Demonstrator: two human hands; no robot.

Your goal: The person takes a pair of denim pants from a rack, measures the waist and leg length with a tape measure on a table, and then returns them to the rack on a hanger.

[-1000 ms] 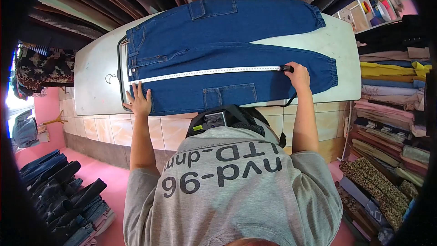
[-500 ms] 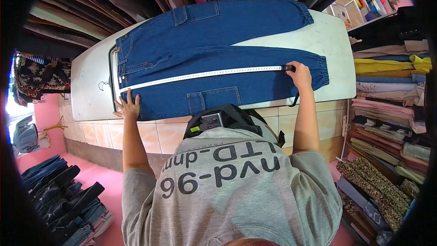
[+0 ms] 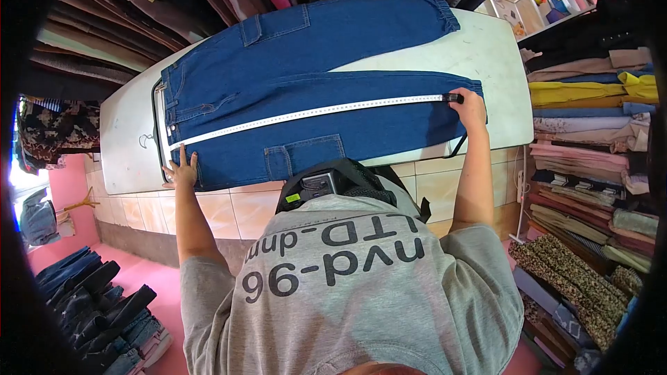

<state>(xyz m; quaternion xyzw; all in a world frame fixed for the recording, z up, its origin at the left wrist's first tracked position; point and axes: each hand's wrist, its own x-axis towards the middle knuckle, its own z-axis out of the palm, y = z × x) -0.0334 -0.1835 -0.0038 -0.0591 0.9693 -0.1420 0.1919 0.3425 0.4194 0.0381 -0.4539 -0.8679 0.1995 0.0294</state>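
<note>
A pair of blue denim cargo jeans (image 3: 389, 119) lies flat, waistband at the left and elastic cuffs at the right. Along the nearer leg runs the white blade of a tape measure (image 3: 306, 114), pulled out from waistband almost to cuff. My left hand (image 3: 182, 171) rests at the waistband with fingers spread, fingertips at the tape's end. Near the cuff, my right hand (image 3: 471, 107) is closed around the small black tape case, and a black strap hangs below it. Under the waistband a dark hanger (image 3: 157, 110) partly shows, its hook on the white table (image 3: 125, 156).
Hanging trousers (image 3: 104, 24) line the back. Folded garments (image 3: 583, 125) are stacked on the right, and dark jeans (image 3: 104, 305) sit low at the left. A black bag (image 3: 340, 184) is at my waist against the table's near edge.
My right hand has moved right toward the cuff, drawing out more tape. The left hand stays at the waistband. The whole view has shifted slightly, so the jeans appear farther left.
</note>
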